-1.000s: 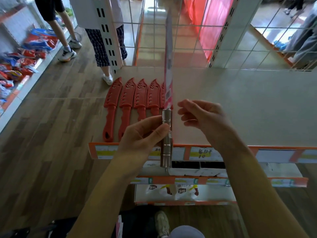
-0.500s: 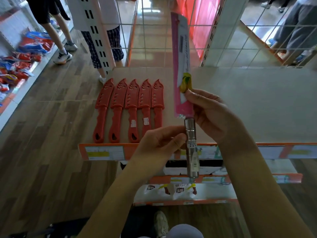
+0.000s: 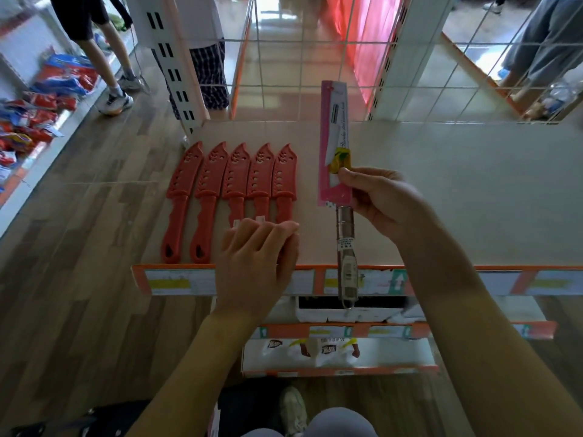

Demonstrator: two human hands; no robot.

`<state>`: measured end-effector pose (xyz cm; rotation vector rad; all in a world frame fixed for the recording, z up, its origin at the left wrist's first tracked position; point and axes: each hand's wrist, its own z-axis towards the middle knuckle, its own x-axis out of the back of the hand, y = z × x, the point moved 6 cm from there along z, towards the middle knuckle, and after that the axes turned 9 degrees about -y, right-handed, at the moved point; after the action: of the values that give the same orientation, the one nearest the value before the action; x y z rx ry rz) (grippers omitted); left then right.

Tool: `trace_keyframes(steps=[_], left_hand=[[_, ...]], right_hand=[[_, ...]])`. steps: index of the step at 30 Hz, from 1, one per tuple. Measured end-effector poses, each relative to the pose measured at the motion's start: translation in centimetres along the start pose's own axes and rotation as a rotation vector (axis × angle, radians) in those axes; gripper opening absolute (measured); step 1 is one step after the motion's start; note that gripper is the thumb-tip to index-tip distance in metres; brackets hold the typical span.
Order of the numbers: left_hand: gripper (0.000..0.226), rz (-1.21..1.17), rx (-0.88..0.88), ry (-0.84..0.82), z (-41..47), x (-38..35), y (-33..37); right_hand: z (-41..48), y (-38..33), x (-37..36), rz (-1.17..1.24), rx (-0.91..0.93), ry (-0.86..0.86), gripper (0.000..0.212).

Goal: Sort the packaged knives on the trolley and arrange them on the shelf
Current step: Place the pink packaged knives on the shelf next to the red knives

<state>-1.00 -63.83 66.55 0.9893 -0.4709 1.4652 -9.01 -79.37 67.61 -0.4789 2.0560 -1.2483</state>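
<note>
A knife with a steel handle and a pink card sleeve [image 3: 335,143] is held over the beige shelf top [image 3: 457,190]. My right hand [image 3: 381,200] pinches the sleeve's lower end, blade end pointing away, handle hanging over the shelf's front edge. Several red sheathed knives [image 3: 235,184] lie side by side on the shelf's left part. My left hand [image 3: 257,263] hovers with relaxed fingers over the handles of the rightmost red knives and holds nothing. The trolley is not in view.
Orange price strips [image 3: 536,282] run along the shelf front, with lower shelves beneath. A wire grid [image 3: 315,67] and white uprights back the shelf. People's legs [image 3: 104,58] stand on the wooden floor at the left, near red snack bags [image 3: 28,121].
My left hand has let go of the steel handle and moved left over the red knives. The pink-sleeved knife has turned flat-side up and come lower toward the shelf, held by my right hand alone.
</note>
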Motion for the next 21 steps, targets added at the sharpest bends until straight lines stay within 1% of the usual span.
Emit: trace_keyframes(steps=[6, 15, 18, 21], left_hand=[[0.02, -0.007, -0.005, 0.056, -0.1, 0.2, 0.2], [0.019, -0.004, -0.017, 0.083, -0.1, 0.1, 0.2], [0.017, -0.003, -0.023, 0.092, -0.1, 0.0, 0.1], [0.016, 0.005, -0.032, 0.096, -0.2, 0.1, 0.1]], right_hand=[[1.2, -0.1, 0.2, -0.082, -0.051, 0.051, 0.003], [3.5, -0.2, 0.1, -0.173, -0.072, 0.092, 0.003], [4.0, -0.4, -0.1, -0.213, -0.077, 0.086, 0.009], [3.9, -0.2, -0.2, -0.213, -0.078, 0.078, 0.008]])
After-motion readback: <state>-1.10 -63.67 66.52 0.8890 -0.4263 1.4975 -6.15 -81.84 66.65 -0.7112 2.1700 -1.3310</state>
